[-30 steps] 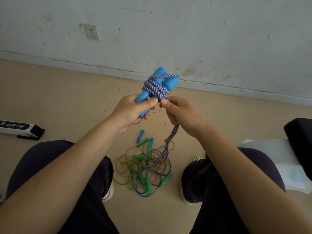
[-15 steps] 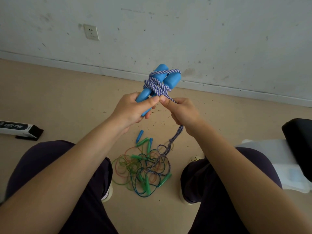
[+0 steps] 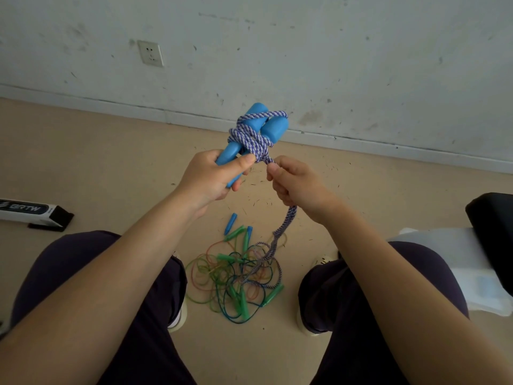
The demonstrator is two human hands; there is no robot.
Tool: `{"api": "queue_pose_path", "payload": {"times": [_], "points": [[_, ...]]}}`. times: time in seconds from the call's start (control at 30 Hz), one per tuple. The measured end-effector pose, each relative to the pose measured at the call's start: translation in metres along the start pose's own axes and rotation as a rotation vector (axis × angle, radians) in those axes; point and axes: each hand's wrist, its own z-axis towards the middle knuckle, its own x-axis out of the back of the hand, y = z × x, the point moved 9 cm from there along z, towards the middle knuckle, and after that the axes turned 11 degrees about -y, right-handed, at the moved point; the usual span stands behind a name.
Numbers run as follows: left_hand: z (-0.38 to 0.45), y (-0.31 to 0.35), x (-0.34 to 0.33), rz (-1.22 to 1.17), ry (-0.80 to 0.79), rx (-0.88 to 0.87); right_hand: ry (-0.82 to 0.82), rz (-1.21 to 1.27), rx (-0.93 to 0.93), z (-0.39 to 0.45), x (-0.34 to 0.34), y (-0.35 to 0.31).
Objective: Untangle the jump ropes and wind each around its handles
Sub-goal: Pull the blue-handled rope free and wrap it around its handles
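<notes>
So the braided purple-and-white rope (image 3: 256, 138) is about half wound onto its pair of blue handles (image 3: 251, 134); several turns cross the two handles where they sit side by side, with one loop up over the far ends. The handle bundle's long axis runs from the left hand up and away toward the wall, tilted a bit right; the free tail of the rope leaves the wraps at the near end and goes straight into the right hand, then drops to the floor (image 3: 111, 168) between the knees.

Left hand (image 3: 211, 176) is curled round the near ends of the handles, thumb pressed flat along the top just beside the last turn (looks like it's pinning that turn down); right hand (image 3: 295, 184) is closed round the rope right next to the wraps, so it's the one placed to lead the next turn, probably over and around the bundle.

The slack ends in the tangle of thin green and orange ropes (image 3: 234, 276) on the floor; I can't tell whether it's actually caught in there. Off left lies a black-and-white box (image 3: 30, 211).
</notes>
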Motion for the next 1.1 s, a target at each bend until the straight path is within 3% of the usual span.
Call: {"api": "queue_pose_path", "payload": {"times": [0.2, 0.43, 0.57, 0.67, 0.8, 0.97, 1.1], "points": [[0.002, -0.003, -0.002, -0.064, -0.036, 0.012, 0.065, -0.107, 0.028, 0.001, 0.007, 0.001], [0.006, -0.011, 0.012, -0.108, 0.033, 0.058, -0.023, 0.036, -0.031, 0.002, -0.006, 0.006], [0.01, -0.02, 0.022, -0.052, 0.087, 0.114, -0.094, 0.038, -0.003, -0.004, -0.011, -0.004], [0.012, -0.023, 0.031, 0.124, 0.119, 0.158, -0.115, 0.071, 0.058, -0.01, -0.007, -0.017], [0.011, -0.035, 0.002, 0.349, -0.164, 0.264, -0.086, 0.053, 0.141, -0.013, 0.004, -0.024], [-0.001, -0.039, -0.031, 0.459, -0.525, 0.329, 0.146, -0.35, 0.186, -0.015, 0.025, -0.031], [-0.011, -0.042, -0.041, 0.58, -0.701, 0.383, 0.154, -0.491, 0.164, -0.01, 0.02, -0.029]]}}
